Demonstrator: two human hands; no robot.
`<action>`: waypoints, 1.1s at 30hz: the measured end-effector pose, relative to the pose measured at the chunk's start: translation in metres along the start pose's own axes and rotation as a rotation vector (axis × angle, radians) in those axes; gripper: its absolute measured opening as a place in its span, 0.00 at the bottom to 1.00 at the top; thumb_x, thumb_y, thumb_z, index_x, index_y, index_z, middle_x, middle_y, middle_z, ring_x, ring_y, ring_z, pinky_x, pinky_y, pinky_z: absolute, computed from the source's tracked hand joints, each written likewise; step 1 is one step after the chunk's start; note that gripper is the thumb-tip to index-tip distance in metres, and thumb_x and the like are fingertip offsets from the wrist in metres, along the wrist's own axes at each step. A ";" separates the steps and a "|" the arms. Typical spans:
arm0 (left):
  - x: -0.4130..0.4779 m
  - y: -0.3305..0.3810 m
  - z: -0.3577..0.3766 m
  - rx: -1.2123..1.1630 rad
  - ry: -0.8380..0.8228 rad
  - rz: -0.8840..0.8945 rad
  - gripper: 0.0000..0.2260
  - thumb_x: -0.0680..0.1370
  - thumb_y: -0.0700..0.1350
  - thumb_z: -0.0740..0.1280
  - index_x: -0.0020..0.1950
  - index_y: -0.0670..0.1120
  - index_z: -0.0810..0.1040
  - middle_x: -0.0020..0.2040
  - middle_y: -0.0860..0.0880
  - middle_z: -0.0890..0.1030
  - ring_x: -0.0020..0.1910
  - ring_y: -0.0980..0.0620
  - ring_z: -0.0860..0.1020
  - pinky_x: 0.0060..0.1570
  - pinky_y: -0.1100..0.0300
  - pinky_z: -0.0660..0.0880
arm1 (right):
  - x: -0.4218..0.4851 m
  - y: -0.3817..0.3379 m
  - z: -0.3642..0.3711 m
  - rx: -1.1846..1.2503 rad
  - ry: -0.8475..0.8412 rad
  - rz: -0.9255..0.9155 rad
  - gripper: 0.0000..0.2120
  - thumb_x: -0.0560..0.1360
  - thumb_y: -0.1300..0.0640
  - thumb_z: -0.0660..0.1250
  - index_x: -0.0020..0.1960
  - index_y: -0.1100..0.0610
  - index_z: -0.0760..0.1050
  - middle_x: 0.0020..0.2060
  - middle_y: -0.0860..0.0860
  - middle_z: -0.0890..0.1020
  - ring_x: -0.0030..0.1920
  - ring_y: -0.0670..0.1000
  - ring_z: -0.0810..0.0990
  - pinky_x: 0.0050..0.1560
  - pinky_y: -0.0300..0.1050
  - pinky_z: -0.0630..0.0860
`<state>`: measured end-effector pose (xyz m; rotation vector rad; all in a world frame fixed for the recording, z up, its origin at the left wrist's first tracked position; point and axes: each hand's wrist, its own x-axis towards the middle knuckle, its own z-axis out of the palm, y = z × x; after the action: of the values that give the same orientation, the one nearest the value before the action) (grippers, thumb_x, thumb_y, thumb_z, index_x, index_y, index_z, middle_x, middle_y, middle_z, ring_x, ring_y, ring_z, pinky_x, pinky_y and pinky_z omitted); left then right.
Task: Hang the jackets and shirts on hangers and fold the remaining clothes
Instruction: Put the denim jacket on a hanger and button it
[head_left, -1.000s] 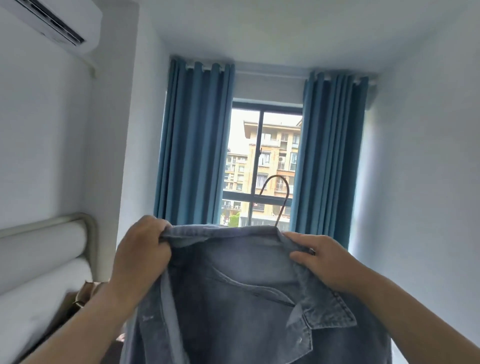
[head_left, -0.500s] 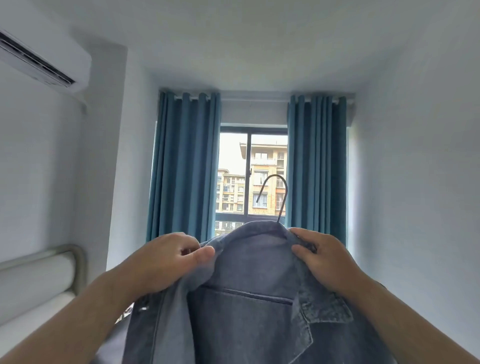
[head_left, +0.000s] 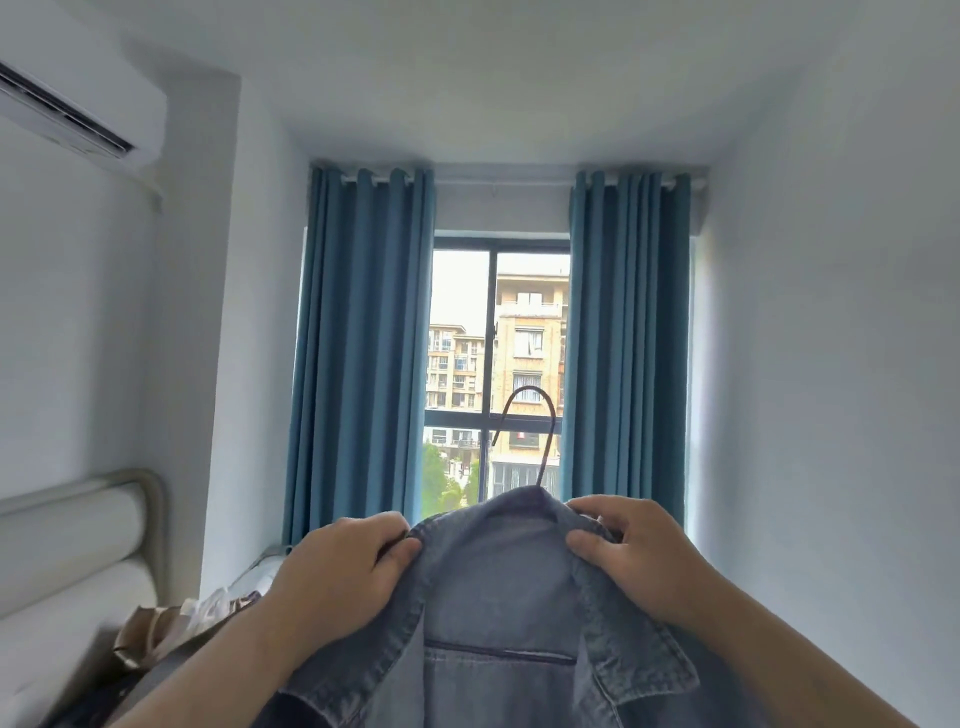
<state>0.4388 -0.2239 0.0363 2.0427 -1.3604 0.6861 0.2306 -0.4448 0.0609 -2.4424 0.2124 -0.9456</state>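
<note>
I hold a blue denim jacket (head_left: 498, 597) up in front of me, its collar toward the window. A thin metal hanger hook (head_left: 535, 431) sticks up out of the collar; the rest of the hanger is hidden inside the jacket. My left hand (head_left: 343, 577) pinches the left side of the collar between thumb and fingers. On the right side of the collar, my right hand (head_left: 628, 556) grips the fabric close to the hook's base.
Blue curtains (head_left: 363, 353) frame a window (head_left: 493, 364) straight ahead. A padded white headboard (head_left: 67, 551) lies at the left, with crumpled clothes and bags (head_left: 171, 634) beside it. An air conditioner (head_left: 67, 114) hangs on the left wall. A bare white wall (head_left: 831, 364) stands at the right.
My left hand has moved along the collar toward the middle, and the collar now sits evenly round the hook. The view has tilted up slightly.
</note>
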 end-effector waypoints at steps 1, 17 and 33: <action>-0.001 0.003 0.004 -0.010 -0.008 0.002 0.14 0.79 0.56 0.61 0.35 0.55 0.71 0.31 0.57 0.77 0.32 0.61 0.76 0.34 0.67 0.70 | -0.006 0.005 -0.001 0.013 -0.005 0.012 0.09 0.75 0.50 0.70 0.50 0.35 0.80 0.43 0.37 0.85 0.44 0.40 0.84 0.42 0.34 0.81; -0.046 0.059 0.033 -0.228 -0.268 0.089 0.12 0.77 0.60 0.58 0.52 0.58 0.78 0.43 0.63 0.81 0.43 0.62 0.78 0.42 0.60 0.77 | -0.101 0.005 -0.034 -0.008 -0.079 0.183 0.08 0.73 0.49 0.72 0.47 0.36 0.82 0.38 0.39 0.85 0.38 0.40 0.84 0.37 0.29 0.76; -0.063 0.053 0.236 -0.420 -0.874 -0.149 0.15 0.79 0.49 0.63 0.32 0.49 0.68 0.30 0.54 0.70 0.32 0.59 0.67 0.37 0.57 0.65 | -0.140 0.180 0.026 0.047 -0.464 0.772 0.14 0.73 0.47 0.70 0.49 0.58 0.83 0.42 0.53 0.86 0.39 0.46 0.82 0.45 0.44 0.79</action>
<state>0.3899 -0.3682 -0.1622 2.1105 -1.5798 -0.6050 0.1502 -0.5449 -0.1296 -2.1595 0.8641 -0.0477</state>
